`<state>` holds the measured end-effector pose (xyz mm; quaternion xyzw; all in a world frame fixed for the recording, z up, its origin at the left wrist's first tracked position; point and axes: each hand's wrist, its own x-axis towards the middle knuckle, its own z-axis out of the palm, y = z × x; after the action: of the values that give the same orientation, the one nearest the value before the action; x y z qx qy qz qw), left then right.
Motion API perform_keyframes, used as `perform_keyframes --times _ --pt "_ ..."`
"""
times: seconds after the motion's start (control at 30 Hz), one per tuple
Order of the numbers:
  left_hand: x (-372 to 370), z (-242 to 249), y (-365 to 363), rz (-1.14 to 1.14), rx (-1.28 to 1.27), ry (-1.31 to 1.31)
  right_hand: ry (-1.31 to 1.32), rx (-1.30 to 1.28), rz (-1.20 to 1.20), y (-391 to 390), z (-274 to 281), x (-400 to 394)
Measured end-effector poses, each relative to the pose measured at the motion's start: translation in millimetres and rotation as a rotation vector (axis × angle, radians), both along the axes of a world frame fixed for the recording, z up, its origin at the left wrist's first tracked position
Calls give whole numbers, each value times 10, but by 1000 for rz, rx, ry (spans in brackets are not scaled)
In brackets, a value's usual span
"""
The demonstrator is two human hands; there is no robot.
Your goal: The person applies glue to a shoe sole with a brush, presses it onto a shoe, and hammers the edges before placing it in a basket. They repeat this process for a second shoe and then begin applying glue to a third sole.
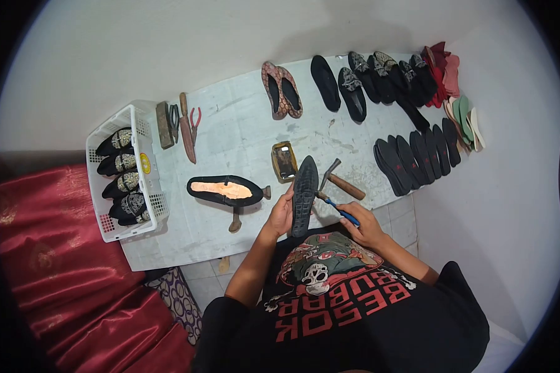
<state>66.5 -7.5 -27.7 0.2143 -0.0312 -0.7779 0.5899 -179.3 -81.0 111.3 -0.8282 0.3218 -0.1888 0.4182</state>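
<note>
My left hand (281, 214) is closed around the side of a black shoe (305, 193), its ridged sole turned up towards me. In my right hand (368, 230) is a slim blue-handled brush (345, 212). The brush tip is at the right edge of the sole; whether it touches is too small to tell. Just beyond the shoe stands an amber tub (285, 160) with dark contents. A wooden-handled hammer (342, 180) lies to the right. Left of my hands, another black shoe (242, 192) with a pale insole sits over a metal shoe anvil (235, 221).
At left stands a white basket (133, 231) of decorated black shoes. Pliers (195, 121), a knife (187, 133) and a block (164, 125) lie near it. Patterned flats (281, 90), black shoes (353, 93) and black soles (407, 163) occupy the far and right sides.
</note>
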Motion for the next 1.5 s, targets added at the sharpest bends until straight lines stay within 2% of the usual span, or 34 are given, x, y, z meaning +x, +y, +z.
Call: perform_keyframes --times 0.07,0.17,0.3,0.4,0.5,0.6,0.7,0.8,1.0,1.1,1.17,1.23,1.3,1.33,1.43,1.5 --pt "15 -1 75 -10 33 -36 25 80 -89 56 -54 -68" --pt "47 3 149 -32 7 -76 89 10 -170 -28 -324 -88" --pt "92 39 180 -54 19 -152 220 62 7 -69 -772 -359" --pt "123 -19 197 -73 26 -225 157 61 55 80 -1057 -440" --pt "100 -30 218 -9 57 -181 82 -2 99 0 -1226 -361" --pt "0 6 278 80 86 -178 92 -87 137 -248 -1218 -142" --pt "-147 115 360 201 116 -148 145 -216 159 -380 -1467 92" --pt "-271 146 399 273 160 -124 241 -176 239 -407 -1540 248" --pt "-533 196 404 325 142 -133 213 -238 335 -285 -1509 -21" --pt "-689 72 439 293 155 -199 -13 -10 277 -312 -1783 -268" --pt "-759 66 446 211 120 -237 -117 619 68 -410 -1869 -334" --pt "-844 131 415 112 105 -264 -156 1210 -133 -741 -1699 -254" --pt "-899 162 400 -11 126 -293 -16 1462 35 -1114 -1229 -146" --pt "-920 185 371 -78 128 -309 47 1421 135 -1243 -1043 -102" --pt "-976 346 265 -125 81 -328 452 1000 433 -1464 -697 0" --pt "-950 383 238 -186 60 -313 550 943 469 -1532 -657 7"
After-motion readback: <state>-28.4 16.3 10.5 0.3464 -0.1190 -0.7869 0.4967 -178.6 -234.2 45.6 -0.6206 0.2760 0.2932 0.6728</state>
